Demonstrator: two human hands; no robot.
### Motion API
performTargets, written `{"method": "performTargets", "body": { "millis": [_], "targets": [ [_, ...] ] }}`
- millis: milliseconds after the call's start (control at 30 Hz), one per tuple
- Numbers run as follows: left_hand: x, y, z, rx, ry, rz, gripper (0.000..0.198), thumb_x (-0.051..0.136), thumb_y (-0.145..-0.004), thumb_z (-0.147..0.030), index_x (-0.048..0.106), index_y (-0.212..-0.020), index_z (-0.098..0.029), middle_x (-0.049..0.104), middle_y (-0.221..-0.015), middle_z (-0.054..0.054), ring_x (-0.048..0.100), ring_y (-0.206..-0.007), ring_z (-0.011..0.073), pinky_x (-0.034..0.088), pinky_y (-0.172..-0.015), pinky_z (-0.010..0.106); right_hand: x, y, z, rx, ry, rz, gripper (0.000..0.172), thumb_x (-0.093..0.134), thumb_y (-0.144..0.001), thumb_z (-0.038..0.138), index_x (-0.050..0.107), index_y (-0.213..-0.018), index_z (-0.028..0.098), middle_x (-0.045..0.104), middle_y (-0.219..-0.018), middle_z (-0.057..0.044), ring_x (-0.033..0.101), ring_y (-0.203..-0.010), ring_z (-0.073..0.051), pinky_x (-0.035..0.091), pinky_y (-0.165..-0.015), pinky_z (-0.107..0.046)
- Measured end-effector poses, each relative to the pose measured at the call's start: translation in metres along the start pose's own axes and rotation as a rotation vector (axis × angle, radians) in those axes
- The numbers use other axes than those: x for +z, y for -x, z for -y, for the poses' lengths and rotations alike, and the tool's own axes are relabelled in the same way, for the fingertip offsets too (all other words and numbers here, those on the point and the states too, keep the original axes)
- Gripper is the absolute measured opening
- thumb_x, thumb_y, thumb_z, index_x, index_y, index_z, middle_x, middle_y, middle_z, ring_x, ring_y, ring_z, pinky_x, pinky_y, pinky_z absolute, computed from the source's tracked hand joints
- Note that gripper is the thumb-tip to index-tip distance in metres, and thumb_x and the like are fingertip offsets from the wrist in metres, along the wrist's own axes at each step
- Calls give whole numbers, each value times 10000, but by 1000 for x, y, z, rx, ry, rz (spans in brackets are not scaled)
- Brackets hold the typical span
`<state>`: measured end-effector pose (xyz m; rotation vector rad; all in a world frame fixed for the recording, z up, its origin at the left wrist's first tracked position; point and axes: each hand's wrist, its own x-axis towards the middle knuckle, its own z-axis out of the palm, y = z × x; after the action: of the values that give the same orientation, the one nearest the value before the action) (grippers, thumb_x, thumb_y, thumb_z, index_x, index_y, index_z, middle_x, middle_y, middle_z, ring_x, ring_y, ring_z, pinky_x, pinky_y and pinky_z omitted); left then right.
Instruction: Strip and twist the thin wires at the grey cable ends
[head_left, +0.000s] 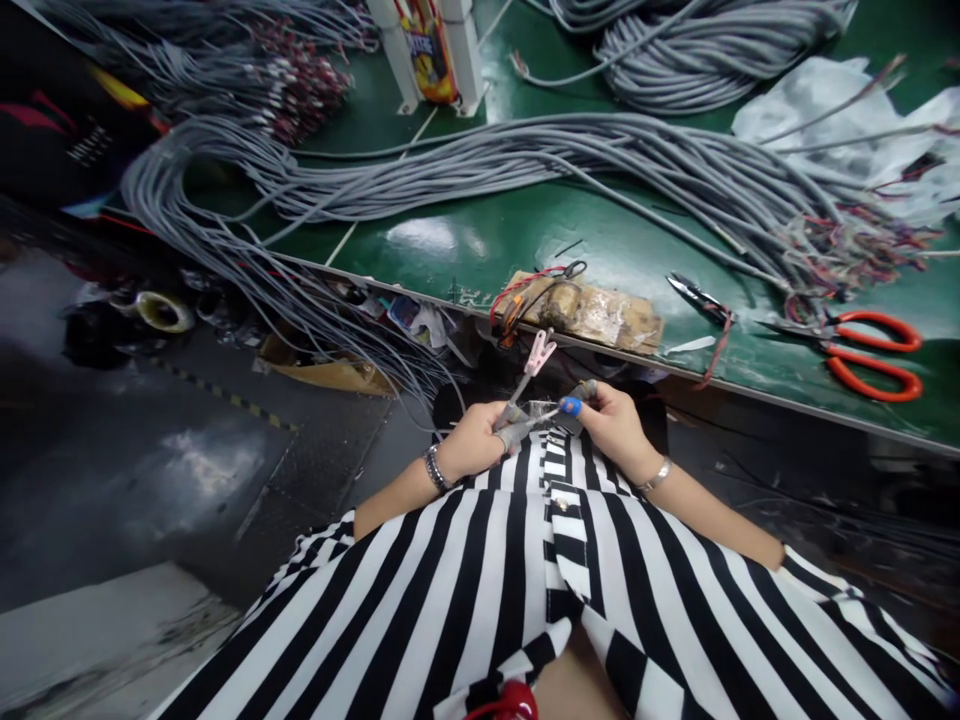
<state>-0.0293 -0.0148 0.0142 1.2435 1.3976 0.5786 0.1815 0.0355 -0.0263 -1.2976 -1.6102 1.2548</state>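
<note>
Low in front of my striped shirt, my left hand (474, 440) is closed on a grey cable (513, 398), with grey covering on its fingers. My right hand (616, 428), a blue wrap on the thumb and grey covering on a finger, pinches the thin pale end of the cable from the right. The exact grip between the fingertips is too small to make out. Just above my hands a pink clip (538, 354) sits at the bench edge, in line with the cable. Behind it lies a taped cardboard block (600, 318) with a blackened lump and red and black wires.
Red-handled scissors (874, 375) and small pliers (699, 298) lie on the green bench (450, 240) to the right. A long bundle of grey cables (420, 180) crosses the bench and hangs off its left edge. Coiled cables (682, 60) and a plastic bag (802, 105) are behind.
</note>
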Motion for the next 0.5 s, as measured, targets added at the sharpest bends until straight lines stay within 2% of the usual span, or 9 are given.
{"method": "performTargets", "body": {
  "millis": [67, 167, 300, 500],
  "targets": [
    [0, 0, 0, -19, 2, 26, 151, 606, -783, -282, 586, -761, -135, 558, -546, -36, 434, -358, 35, 311, -358, 143, -1, 0, -2, -5, 121, -3, 271, 633, -763, 449, 592, -704, 187, 620, -641, -7, 536, -574, -137, 434, -571, -262],
    [-2, -1, -2, -82, 48, 3, 151, 619, -767, -279, 583, -790, -134, 557, -533, -41, 416, -327, 33, 302, -336, 143, -9, 1, -2, -59, 235, 60, 243, 604, -800, 418, 590, -720, 189, 609, -646, 3, 529, -582, -132, 414, -575, -252],
    [-5, -3, -5, -70, 60, -27, 111, 614, -748, -230, 570, -757, -128, 550, -512, -43, 403, -323, 29, 306, -335, 138, -19, 2, 0, -147, 282, 94, 254, 593, -817, 416, 576, -714, 184, 573, -634, 12, 493, -575, -120, 396, -567, -243],
    [-6, -3, -7, -51, 62, -33, 85, 608, -733, -194, 559, -714, -128, 542, -504, -44, 402, -325, 24, 285, -336, 134, -22, 2, -3, -162, 242, 135, 248, 591, -820, 413, 602, -736, 180, 602, -666, -2, 507, -590, -124, 421, -593, -253]
  ]
}}
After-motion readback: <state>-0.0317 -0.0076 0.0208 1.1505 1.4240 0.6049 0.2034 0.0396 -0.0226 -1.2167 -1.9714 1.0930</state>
